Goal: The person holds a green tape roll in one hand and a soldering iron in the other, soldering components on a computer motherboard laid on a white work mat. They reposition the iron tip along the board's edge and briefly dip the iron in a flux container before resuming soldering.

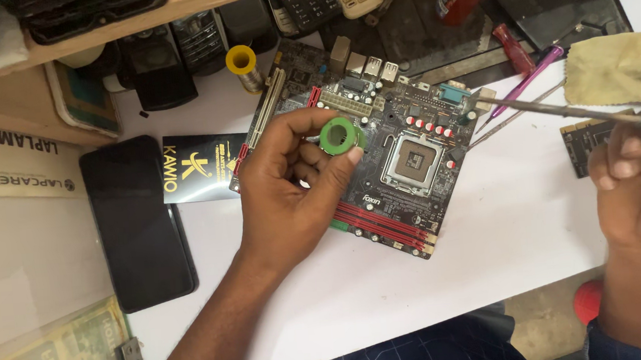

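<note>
Both hands engaged: our left hand [290, 182] pinches a green solder spool [340, 136] over the motherboard [380, 160], right hand [640, 170] grips the soldering iron [559, 108] at 3 o'clock; feeding solder to its tip seems next.

The green spool [341, 136] sat at frame centre, pinched upright with its hollow core facing the camera, above the motherboard [403, 166]. The soldering iron [559, 109] extended from the right edge, slender tip lying over the board's upper-right corner.
</note>
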`<state>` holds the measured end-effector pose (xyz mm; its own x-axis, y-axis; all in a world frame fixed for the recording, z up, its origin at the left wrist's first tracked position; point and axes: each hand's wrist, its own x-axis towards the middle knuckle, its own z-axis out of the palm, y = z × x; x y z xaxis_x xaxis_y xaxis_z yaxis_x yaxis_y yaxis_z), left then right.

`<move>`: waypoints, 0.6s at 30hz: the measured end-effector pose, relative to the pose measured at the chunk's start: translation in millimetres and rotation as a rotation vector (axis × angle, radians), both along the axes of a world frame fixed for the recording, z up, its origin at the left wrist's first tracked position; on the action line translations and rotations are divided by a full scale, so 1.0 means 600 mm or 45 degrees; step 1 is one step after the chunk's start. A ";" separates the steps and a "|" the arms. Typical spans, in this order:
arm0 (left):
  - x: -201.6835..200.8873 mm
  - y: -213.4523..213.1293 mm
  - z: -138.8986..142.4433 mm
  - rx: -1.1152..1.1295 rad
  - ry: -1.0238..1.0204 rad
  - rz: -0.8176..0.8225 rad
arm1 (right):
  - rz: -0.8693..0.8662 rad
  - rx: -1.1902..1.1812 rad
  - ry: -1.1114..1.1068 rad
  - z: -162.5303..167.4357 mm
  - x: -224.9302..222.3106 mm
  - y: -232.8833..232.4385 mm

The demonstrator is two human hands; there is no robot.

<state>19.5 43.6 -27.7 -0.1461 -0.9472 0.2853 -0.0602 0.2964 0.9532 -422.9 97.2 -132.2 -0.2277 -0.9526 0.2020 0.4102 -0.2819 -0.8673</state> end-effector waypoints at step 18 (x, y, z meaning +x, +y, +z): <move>0.005 -0.012 -0.009 -0.050 -0.034 0.029 | -0.024 -0.163 0.545 0.064 0.083 -0.048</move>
<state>22.4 36.6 -32.8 -0.1328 -0.9386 0.3185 -0.0929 0.3317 0.9388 -373.3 68.2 -93.6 -0.1152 -0.9101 0.3979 0.0155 -0.4022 -0.9154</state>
